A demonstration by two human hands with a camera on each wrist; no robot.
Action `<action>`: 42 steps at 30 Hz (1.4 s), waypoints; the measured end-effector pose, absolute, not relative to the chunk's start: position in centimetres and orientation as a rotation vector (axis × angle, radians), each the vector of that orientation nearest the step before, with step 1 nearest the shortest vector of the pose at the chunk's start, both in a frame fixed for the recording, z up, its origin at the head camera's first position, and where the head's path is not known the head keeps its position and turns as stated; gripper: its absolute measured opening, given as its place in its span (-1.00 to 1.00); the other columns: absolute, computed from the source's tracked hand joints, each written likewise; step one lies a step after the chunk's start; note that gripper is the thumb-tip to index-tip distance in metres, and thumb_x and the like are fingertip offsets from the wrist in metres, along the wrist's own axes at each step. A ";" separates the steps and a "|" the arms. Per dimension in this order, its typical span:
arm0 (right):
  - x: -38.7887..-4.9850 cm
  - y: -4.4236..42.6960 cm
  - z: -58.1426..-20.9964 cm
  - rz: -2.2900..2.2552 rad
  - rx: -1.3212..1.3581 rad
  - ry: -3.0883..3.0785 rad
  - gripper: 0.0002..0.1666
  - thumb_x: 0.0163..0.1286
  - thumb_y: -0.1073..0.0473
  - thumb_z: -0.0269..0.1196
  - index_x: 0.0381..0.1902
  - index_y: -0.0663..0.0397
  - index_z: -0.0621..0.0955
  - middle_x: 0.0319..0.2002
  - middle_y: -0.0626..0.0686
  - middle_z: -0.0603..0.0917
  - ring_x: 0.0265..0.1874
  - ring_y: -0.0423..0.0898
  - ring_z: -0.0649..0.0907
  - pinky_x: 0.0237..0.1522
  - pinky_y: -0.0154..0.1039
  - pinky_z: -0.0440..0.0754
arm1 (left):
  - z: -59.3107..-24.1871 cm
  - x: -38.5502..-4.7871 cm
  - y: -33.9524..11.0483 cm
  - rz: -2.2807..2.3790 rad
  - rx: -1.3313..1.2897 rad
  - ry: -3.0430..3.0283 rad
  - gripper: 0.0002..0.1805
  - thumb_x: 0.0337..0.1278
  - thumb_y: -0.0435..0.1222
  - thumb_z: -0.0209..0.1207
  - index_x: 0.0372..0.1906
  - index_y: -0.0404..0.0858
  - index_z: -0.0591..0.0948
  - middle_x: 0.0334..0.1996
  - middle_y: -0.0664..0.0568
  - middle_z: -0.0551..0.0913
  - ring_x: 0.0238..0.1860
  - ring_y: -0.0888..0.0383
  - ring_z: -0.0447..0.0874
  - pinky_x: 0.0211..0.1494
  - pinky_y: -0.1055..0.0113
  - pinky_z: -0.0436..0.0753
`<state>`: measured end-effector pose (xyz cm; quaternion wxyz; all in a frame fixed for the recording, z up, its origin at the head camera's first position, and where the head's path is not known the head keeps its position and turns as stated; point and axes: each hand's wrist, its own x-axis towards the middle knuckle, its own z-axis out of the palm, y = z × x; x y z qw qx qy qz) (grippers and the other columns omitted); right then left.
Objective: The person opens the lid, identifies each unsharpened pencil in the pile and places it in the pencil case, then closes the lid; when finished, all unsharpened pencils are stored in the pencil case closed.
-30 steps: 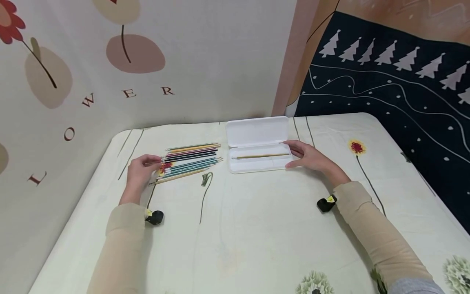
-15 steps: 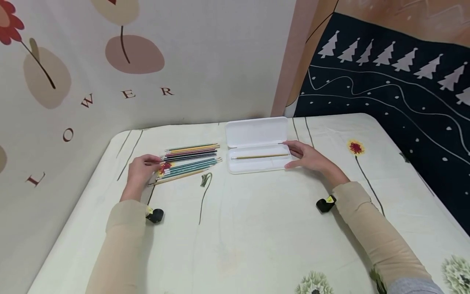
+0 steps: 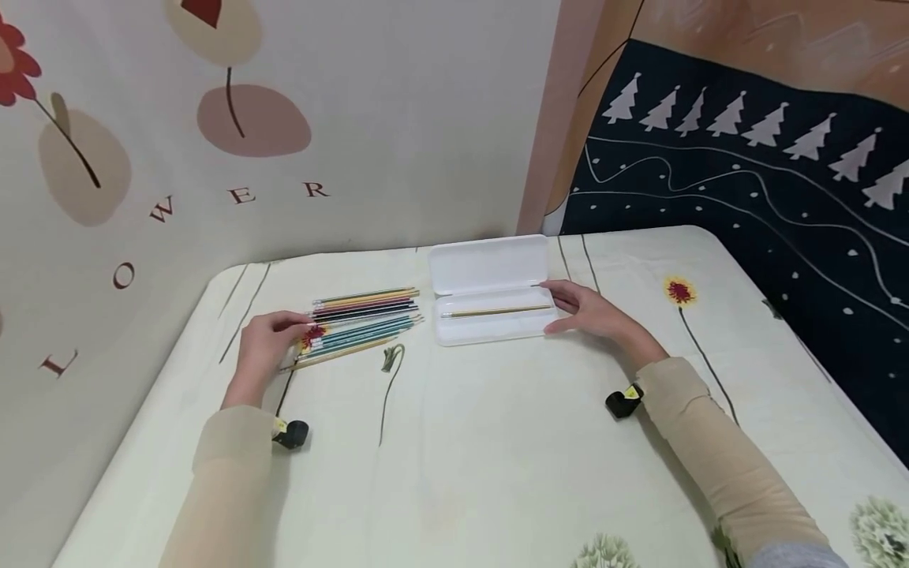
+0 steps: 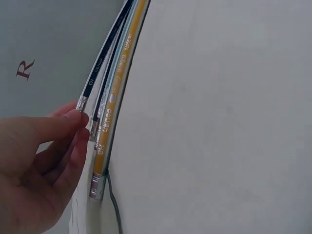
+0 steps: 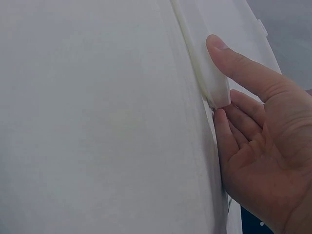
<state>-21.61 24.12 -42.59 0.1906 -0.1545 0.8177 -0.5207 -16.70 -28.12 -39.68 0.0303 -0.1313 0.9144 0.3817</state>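
In the head view my left hand [image 3: 266, 343] is at the eraser ends of several pencils [image 3: 365, 335] laid side by side on the left. In the left wrist view its thumb and forefinger pinch the metal-banded end of a dark pencil [image 4: 100, 68]; a yellow pencil [image 4: 117, 85] lies alongside. The white pencil case [image 3: 490, 264] is open, lid leaning back, with one yellowish pencil [image 3: 497, 312] lying in its base. My right hand [image 3: 589, 312] grips the case's right end. In the right wrist view the thumb is at the front wall and the other fingers curl at the end.
A pale cloth [image 3: 454, 465] with printed flowers covers the table. Behind it hangs a light printed curtain [image 3: 412, 118], and a dark cloth with white trees [image 3: 710, 173] is at the right. A black wrist camera [image 3: 291, 434] sits by the left cuff, another black camera [image 3: 623, 401] by the right.
The head view has shifted slightly, so everything appears a little lower and further left. Both hands stay at nearly the same places on the pencils and the case.
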 end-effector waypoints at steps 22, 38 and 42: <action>-21.6 24.1 -42.7 -1.456 -0.414 2.324 0.00 0.20 0.32 0.44 0.51 0.19 0.19 0.56 0.25 0.13 0.55 0.19 0.17 0.53 0.01 0.18 | -36.9 -18.2 -22.0 1.558 -0.348 2.890 -0.62 0.40 -0.03 0.14 0.09 -0.16 0.69 0.05 -0.07 0.70 -0.11 0.36 0.62 0.01 0.59 0.58; -21.5 23.7 -42.6 -1.406 -0.405 2.343 0.02 0.20 0.28 0.46 0.52 0.16 0.19 0.57 0.23 0.12 0.55 0.16 0.18 0.53 0.01 0.18 | -36.3 -17.4 -20.1 1.959 -0.301 2.844 -0.67 0.32 -0.11 0.24 -0.01 -0.24 0.73 -0.33 0.37 0.69 -0.24 0.44 0.64 -0.09 0.65 0.58; -21.4 23.7 -42.6 -1.413 -0.410 2.345 0.02 0.20 0.28 0.45 0.52 0.18 0.19 0.56 0.24 0.13 0.55 0.17 0.18 0.53 0.02 0.17 | -37.5 -18.1 -18.0 1.816 -0.183 2.888 -0.69 0.34 -0.10 0.22 -0.01 -0.21 0.73 -0.18 0.12 0.75 -0.23 0.39 0.59 -0.14 0.59 0.55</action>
